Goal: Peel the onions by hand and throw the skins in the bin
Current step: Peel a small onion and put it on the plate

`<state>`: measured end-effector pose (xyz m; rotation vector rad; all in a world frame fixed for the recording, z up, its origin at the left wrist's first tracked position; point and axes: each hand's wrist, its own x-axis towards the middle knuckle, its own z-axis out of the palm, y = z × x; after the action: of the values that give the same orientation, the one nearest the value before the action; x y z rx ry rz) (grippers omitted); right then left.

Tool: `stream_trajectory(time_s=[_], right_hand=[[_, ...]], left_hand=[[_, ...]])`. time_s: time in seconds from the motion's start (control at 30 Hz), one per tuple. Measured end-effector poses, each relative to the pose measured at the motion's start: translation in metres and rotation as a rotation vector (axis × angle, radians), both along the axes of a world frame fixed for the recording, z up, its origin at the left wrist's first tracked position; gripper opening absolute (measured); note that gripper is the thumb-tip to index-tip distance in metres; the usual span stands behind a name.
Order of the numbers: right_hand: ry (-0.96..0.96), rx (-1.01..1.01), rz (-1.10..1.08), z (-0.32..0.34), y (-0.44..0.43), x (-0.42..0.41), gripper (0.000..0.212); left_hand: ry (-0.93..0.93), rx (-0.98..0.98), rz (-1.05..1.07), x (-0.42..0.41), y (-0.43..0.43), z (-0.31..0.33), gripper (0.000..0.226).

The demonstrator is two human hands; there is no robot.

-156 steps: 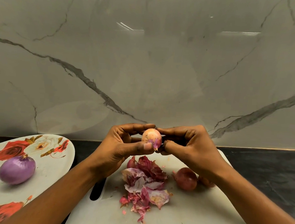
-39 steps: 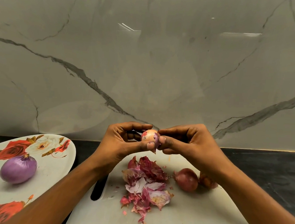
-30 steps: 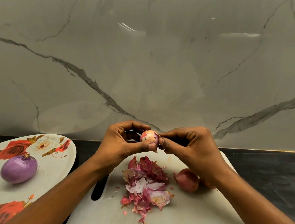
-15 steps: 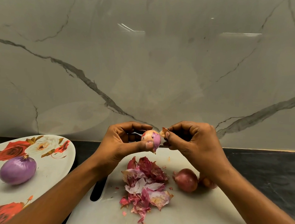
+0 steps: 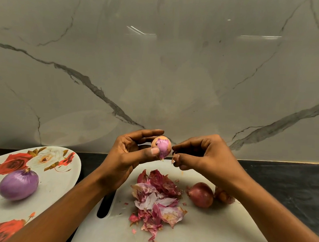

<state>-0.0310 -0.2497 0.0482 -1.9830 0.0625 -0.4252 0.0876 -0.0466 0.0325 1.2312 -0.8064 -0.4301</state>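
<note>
Two hands meet above the far edge of the board, and the gap between them is what counts. The left hand [image 5: 133, 156] grips the small onion [image 5: 161, 146], thumb on its near side and fingers curled round the far side. The right hand [image 5: 204, 157] is just to the right of it, not touching, its thumb and forefinger pressed together on what looks like a tiny scrap of skin [image 5: 172, 159].

The small onion stands with its long axis roughly upright and its pointed tip hanging down towards the board. A bare purple patch faces the camera, while tan skin covers the top and the right flank. That skin lies on the side nearest the right hand, so the right hand is the one placed to pick at it, likely catching an edge near the top and pulling down along the axis towards the tip. The left hand would only need to roll the bulb to bring fresh skin round.

Below the hands, the heap of skins [image 5: 157, 199] lies on the white board [image 5: 214, 233], so the scrap can simply drop there. To the right of the heap sits an unpeeled red onion [image 5: 201, 195], with a second onion [image 5: 223, 196] half hidden behind the right wrist.

Well to the left, a peeled onion [image 5: 17, 187] rests on the flowered plate [image 5: 61, 171]. Board and plate sit on the dark desk [image 5: 280, 181]. No bin is in view, so I judge that the binning step is not yet begun.
</note>
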Motion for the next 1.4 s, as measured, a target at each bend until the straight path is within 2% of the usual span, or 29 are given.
stream_trajectory(time_s=[0.17, 0.37, 0.53, 0.67, 0.8, 0.9, 1.1, 1.27, 1.3, 1.4], right_hand=[[0.044, 0.197, 0.097, 0.0076, 0.0026, -0.0024, 0.039], [0.029, 0.208, 0.121, 0.0071, 0.004, -0.0033, 0.023], [-0.048, 0.136, 0.054, 0.004, 0.0048, -0.0027, 0.026], [-0.049, 0.165, 0.049, 0.0052, 0.0059, -0.0027, 0.027], [-0.047, 0.232, 0.077, 0.0065, 0.005, -0.0021, 0.018], [-0.057, 0.217, 0.092, 0.0061, 0.0067, -0.003, 0.029], [-0.08, 0.192, 0.039, 0.0043, 0.005, -0.001, 0.035], [-0.098, 0.218, 0.023, 0.004, 0.0013, -0.0003, 0.018], [-0.076, 0.233, 0.052, 0.0043, 0.002, -0.0007, 0.021], [-0.031, 0.207, 0.079, 0.0038, 0.0045, -0.0004, 0.049]], left_hand=[[-0.084, 0.047, 0.007, -0.0022, -0.0008, -0.0002, 0.046], [-0.113, 0.072, -0.023, -0.0026, 0.0009, -0.001, 0.055], [-0.061, 0.038, -0.063, -0.0039, 0.002, 0.0007, 0.062], [-0.058, 0.034, -0.061, -0.0028, 0.0014, 0.0002, 0.065], [-0.046, 0.017, -0.027, 0.0001, 0.0012, -0.0006, 0.055], [-0.041, 0.014, -0.018, 0.0013, 0.0016, -0.0017, 0.051], [0.021, -0.014, -0.039, 0.0024, -0.0003, -0.0025, 0.05], [0.03, -0.015, -0.069, 0.0034, 0.0, -0.004, 0.048], [0.02, -0.011, -0.069, 0.0035, 0.0, -0.0044, 0.047], [-0.026, 0.009, -0.048, 0.0021, -0.0004, -0.0044, 0.044]])
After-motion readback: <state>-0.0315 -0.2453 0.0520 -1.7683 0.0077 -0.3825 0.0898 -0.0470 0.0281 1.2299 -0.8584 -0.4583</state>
